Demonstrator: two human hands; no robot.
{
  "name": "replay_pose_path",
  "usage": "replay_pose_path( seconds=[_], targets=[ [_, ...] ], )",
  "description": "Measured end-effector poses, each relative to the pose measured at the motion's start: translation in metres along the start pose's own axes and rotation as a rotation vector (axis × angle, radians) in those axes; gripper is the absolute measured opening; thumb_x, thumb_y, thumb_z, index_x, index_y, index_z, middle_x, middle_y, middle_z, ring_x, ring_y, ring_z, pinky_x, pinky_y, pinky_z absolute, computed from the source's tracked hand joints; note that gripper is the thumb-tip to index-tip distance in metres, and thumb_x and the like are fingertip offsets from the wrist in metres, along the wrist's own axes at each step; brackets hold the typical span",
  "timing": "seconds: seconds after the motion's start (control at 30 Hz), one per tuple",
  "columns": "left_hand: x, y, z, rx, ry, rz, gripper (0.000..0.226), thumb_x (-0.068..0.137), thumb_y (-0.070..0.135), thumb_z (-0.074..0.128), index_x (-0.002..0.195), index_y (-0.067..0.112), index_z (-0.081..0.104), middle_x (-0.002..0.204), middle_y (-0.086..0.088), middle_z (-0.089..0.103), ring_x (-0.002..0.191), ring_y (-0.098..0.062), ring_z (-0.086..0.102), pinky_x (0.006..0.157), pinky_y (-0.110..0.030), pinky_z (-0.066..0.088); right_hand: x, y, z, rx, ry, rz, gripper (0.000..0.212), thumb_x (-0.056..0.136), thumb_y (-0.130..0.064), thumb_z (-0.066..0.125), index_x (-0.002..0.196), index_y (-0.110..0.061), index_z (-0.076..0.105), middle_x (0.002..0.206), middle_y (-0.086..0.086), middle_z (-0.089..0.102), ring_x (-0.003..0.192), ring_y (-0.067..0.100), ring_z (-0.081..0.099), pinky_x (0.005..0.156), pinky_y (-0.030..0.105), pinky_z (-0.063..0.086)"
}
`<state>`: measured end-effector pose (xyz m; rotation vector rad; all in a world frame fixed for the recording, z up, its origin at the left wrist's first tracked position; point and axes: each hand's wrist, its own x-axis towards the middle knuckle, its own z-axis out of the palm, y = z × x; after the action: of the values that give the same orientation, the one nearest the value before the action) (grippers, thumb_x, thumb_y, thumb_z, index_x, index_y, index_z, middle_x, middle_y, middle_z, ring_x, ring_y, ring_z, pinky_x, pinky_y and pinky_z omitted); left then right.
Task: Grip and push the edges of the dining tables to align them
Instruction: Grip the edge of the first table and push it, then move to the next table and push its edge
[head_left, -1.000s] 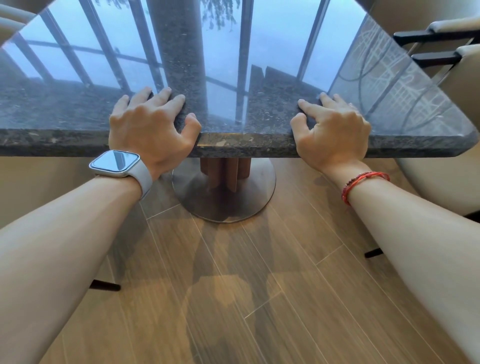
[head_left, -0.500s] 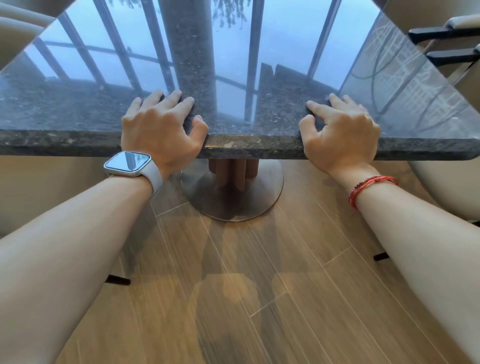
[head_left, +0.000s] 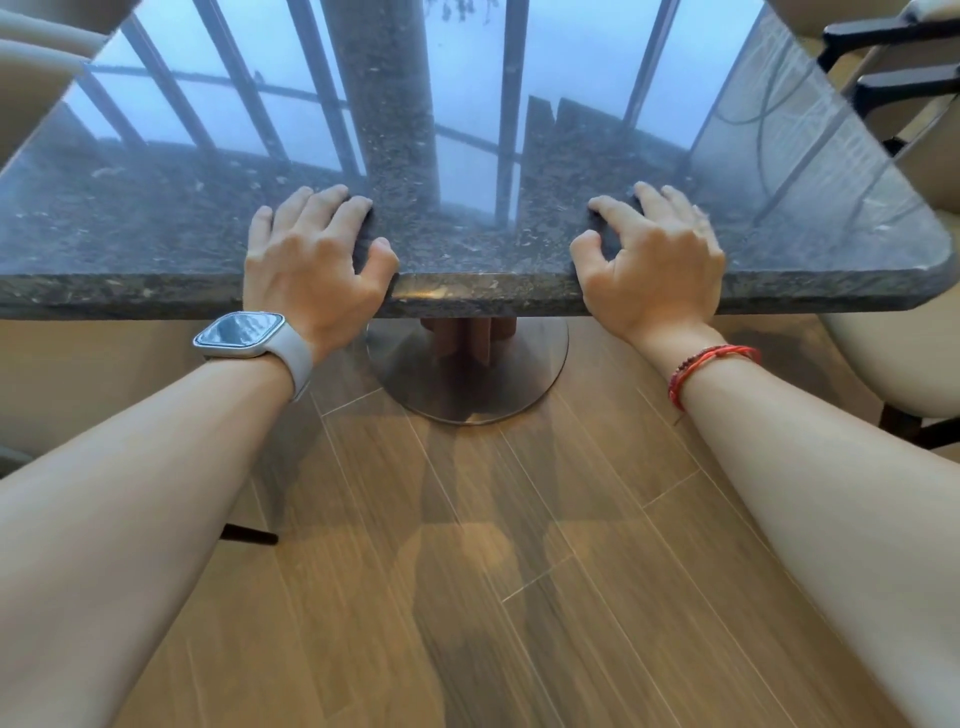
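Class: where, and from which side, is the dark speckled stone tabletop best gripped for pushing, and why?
Straight near edge of the dark stone tabletop, from the person's side; left hand and right hand flank the round metal base, likely keeping the push balanced.

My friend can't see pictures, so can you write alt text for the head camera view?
A person's left hand and right hand grip the near edge of a dark polished dining table. The left wrist wears a watch, the right a red bracelet. Under the table a round metal base stands on a wood-plank floor.
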<state>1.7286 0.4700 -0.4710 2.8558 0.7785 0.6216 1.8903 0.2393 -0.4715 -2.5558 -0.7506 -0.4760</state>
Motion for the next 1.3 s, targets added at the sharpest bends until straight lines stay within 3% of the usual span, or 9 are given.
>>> replay_pose_path(
  seconds=[0.13,0.27,0.37,0.53,0.63,0.73,0.93,1.13,1.3],
  targets=[
    [-0.001,0.011,-0.013,-0.094,-0.194,-0.137,0.056,0.102,0.042,0.04,0.151,0.017,0.05,0.165,-0.008,0.036,0.157,-0.031,0.021,0.127,-0.053,0.009,0.006,-0.002,-0.011,0.054,-0.152,0.053,0.045,0.09,-0.044,0.05,0.128,-0.026,0.066,0.143,0.012,0.056,0.139,0.032,0.043,0.119,0.05,0.027],
    [-0.011,0.021,-0.043,-0.321,-0.307,-0.167,0.062,0.093,0.052,0.042,0.136,0.013,0.064,0.154,-0.01,0.051,0.149,-0.029,0.036,0.124,-0.048,0.024,0.004,-0.014,-0.05,0.272,-0.339,0.122,0.055,0.093,-0.047,0.053,0.142,-0.024,0.053,0.143,0.008,0.055,0.134,0.025,0.048,0.114,0.045,0.037],
    [-0.032,0.037,-0.078,-0.588,-0.353,-0.216,0.044,0.102,0.038,0.057,0.141,0.018,0.061,0.151,0.0,0.054,0.143,-0.015,0.045,0.117,-0.026,0.031,-0.014,-0.033,-0.09,0.492,-0.33,0.199,0.048,0.096,-0.042,0.058,0.142,-0.03,0.051,0.137,0.003,0.057,0.122,0.017,0.054,0.105,0.037,0.044],
    [-0.065,0.052,-0.164,-0.953,-0.324,-0.259,0.044,0.094,0.043,0.052,0.135,0.032,0.062,0.131,0.01,0.064,0.121,-0.001,0.059,0.102,-0.016,0.045,-0.036,-0.087,-0.157,0.764,-0.359,0.263,0.043,0.098,-0.041,0.056,0.14,-0.036,0.052,0.13,-0.001,0.06,0.111,0.009,0.06,0.092,0.016,0.044],
    [-0.084,0.051,-0.22,-1.089,-0.252,-0.252,0.036,0.096,0.042,0.05,0.13,0.039,0.061,0.121,0.019,0.066,0.119,-0.009,0.062,0.106,-0.028,0.048,-0.044,-0.118,-0.193,0.882,-0.388,0.287,0.045,0.089,-0.056,0.053,0.134,-0.049,0.051,0.125,-0.005,0.063,0.111,0.007,0.062,0.101,0.038,0.052],
    [-0.101,0.039,-0.269,-1.213,-0.166,-0.276,0.042,0.094,0.046,0.047,0.132,0.036,0.061,0.136,0.014,0.064,0.126,-0.014,0.061,0.108,-0.041,0.05,-0.048,-0.152,-0.229,0.944,-0.389,0.272,0.045,0.085,-0.062,0.049,0.128,-0.054,0.05,0.123,-0.012,0.063,0.113,0.007,0.063,0.105,0.048,0.05],
    [-0.137,-0.004,-0.352,-1.362,-0.046,-0.277,0.05,0.089,0.056,0.043,0.131,0.034,0.061,0.143,0.003,0.062,0.131,-0.023,0.06,0.107,-0.047,0.048,-0.07,-0.225,-0.29,1.015,-0.374,0.207,0.033,0.091,-0.053,0.048,0.123,-0.054,0.051,0.114,-0.015,0.064,0.117,0.013,0.063,0.105,0.049,0.05],
    [-0.179,-0.068,-0.421,-1.439,0.032,-0.276,0.047,0.089,0.054,0.042,0.125,0.034,0.065,0.141,0.0,0.063,0.13,-0.025,0.06,0.103,-0.044,0.047,-0.111,-0.305,-0.318,1.08,-0.432,0.162,0.034,0.091,-0.047,0.046,0.123,-0.049,0.054,0.125,-0.008,0.063,0.118,0.016,0.063,0.097,0.037,0.053],
    [-0.228,-0.134,-0.469,-1.447,0.116,-0.304,0.047,0.088,0.052,0.043,0.122,0.028,0.065,0.133,-0.001,0.066,0.126,-0.027,0.062,0.101,-0.047,0.046,-0.145,-0.389,-0.32,1.079,-0.489,0.096,0.029,0.092,-0.05,0.046,0.12,-0.056,0.055,0.125,-0.017,0.063,0.119,0.011,0.063,0.097,0.034,0.055]
  ],
)
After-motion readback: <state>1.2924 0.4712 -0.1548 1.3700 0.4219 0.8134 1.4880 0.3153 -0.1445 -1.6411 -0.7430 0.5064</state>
